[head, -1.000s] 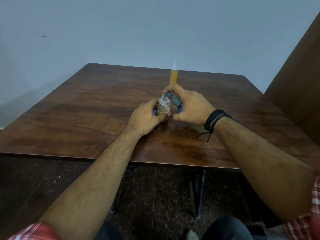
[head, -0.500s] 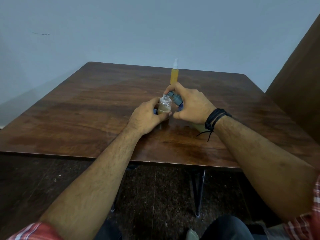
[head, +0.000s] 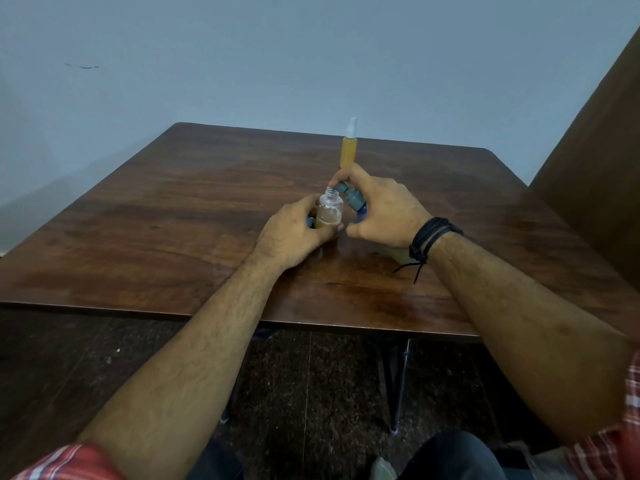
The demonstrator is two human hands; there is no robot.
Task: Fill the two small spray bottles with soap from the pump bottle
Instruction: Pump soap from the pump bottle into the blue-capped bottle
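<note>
Left hand (head: 298,233) grips the upright open bottle (head: 329,211); right hand (head: 382,211) clasps the tilted pump bottle (head: 353,197), its nozzle directly above the open bottle's mouth.

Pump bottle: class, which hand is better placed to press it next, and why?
Right. The right hand already grips the pump bottle, its spout over the open bottle, which the left hand steadies.
</note>
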